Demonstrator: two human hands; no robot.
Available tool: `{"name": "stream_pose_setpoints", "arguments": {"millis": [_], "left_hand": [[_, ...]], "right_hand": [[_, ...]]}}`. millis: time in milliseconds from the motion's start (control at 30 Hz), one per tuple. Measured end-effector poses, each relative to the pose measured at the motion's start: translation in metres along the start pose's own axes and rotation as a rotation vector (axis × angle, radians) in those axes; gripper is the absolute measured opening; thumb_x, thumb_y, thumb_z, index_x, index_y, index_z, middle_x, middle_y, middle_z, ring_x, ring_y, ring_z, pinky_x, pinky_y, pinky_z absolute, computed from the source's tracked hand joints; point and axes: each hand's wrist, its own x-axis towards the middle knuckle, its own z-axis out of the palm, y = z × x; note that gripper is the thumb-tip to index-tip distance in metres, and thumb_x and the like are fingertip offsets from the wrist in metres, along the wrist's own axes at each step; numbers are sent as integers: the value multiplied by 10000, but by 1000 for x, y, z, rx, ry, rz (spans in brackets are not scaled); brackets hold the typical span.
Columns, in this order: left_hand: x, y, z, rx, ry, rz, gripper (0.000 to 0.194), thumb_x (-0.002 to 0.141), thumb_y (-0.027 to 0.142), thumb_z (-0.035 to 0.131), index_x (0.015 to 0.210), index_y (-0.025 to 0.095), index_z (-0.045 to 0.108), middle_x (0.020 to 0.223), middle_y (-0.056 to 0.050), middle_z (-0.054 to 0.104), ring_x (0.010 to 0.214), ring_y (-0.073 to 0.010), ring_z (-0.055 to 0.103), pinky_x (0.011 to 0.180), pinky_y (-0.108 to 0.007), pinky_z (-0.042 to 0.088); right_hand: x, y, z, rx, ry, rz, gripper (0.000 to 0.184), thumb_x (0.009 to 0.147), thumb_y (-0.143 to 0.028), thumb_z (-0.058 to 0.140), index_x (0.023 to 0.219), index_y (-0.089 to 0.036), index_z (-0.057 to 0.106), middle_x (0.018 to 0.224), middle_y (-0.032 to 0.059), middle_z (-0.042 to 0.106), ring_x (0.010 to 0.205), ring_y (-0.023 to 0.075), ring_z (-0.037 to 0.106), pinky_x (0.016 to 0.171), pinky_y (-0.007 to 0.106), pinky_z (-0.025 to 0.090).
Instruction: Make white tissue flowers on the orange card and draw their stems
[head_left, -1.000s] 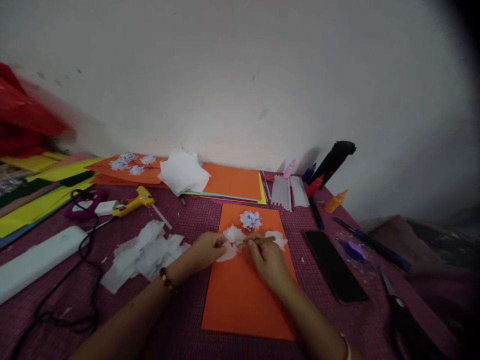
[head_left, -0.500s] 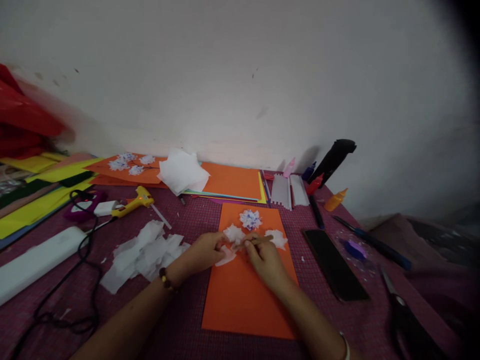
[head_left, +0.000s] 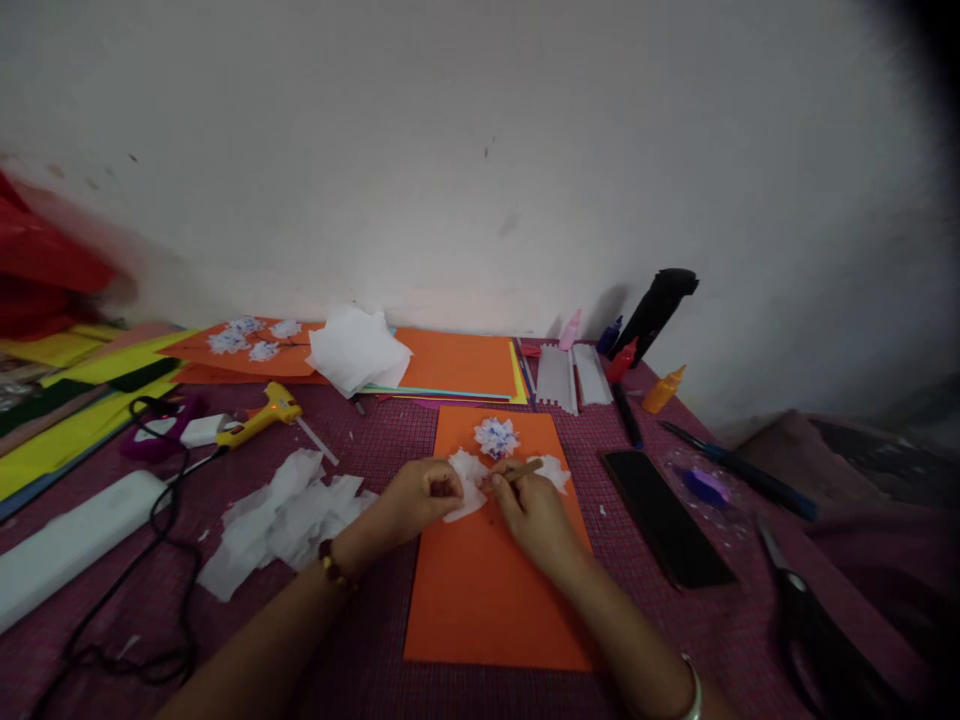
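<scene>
At the left of the table's (head_left: 397, 430) far edge I logged four blue-flecked tufts (head_left: 229, 341) on orange paper (head_left: 199, 348); judged complete. Nearer lay white paper pieces (head_left: 289, 515), loose, presumably unused. Left hand (head_left: 421, 498): fingers curled at the left white tuft (head_left: 468, 474); I could not tell whether they pinched it. That tuft sat by the orange sheet's (head_left: 495, 600) left edge, a flecked tuft (head_left: 496, 437) near its far edge. Right hand (head_left: 538, 515) pinched a brown stick (head_left: 529, 470). Right white tuft (head_left: 553, 470), by the right edge: plain. Tally: one flecked, two unflecked.
</scene>
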Motion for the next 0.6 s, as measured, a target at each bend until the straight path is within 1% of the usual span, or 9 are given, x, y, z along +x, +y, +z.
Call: {"name": "stream_pose_setpoints", "arguments": {"millis": [67,133,200,267,367,433,500,600], "left_hand": [[6,-3,3,76,72,35,99,668,100,514,632,158,586,684,-6,568,677,-132,518,617,-219,364],[11,-9,6,123,111,45,113,666,88,510,638,160,592,686,-7,573,687,-137,513,625,-225,363],[13,-14,8,138,129,52,109,666,88,516,643,162,593,691,-5,578,687,-137,512,626,-225,363],[15,-18,10,133,138,46,101,668,94,524,643,163,594,696,-2,581,679,-134,516,617,-221,361],[16,-19,13,106,130,25,96,673,104,524,647,159,598,694,2,579,659,-126,518,595,-214,353],[16,-18,14,73,122,10,93,684,116,520,651,153,599,683,7,573,637,-118,510,574,-208,344],[15,-17,13,36,121,2,101,710,137,508,661,148,595,663,15,560,618,-113,494,560,-205,336],[15,-17,11,-12,145,17,134,766,168,471,701,148,586,663,19,549,627,-115,487,573,-209,348]], "right_hand": [[0,0,0,-3,11,-12,233,875,-165,383,772,-185,591,770,41,656,723,170,615,641,247,419],[0,0,-2,-11,16,-18,230,870,-169,390,758,-188,589,749,35,652,683,168,606,610,249,404],[-2,-1,-6,1,38,-15,235,875,-192,393,726,-191,575,715,30,643,629,163,590,584,254,387],[-3,-4,-11,34,92,-16,247,877,-210,393,684,-198,548,674,22,625,590,157,571,568,255,373],[-5,-7,-13,91,162,-44,253,872,-206,391,654,-205,519,634,9,586,588,150,558,568,249,374],[-6,-7,-10,107,142,-67,252,873,-199,393,661,-204,529,635,4,578,598,147,562,574,244,383],[-5,-5,-3,106,81,-77,237,874,-191,403,699,-201,563,670,6,601,620,148,579,586,243,399],[-5,0,7,98,-15,-84,218,881,-176,406,823,-202,615,803,22,658,719,160,619,654,253,442]]}}
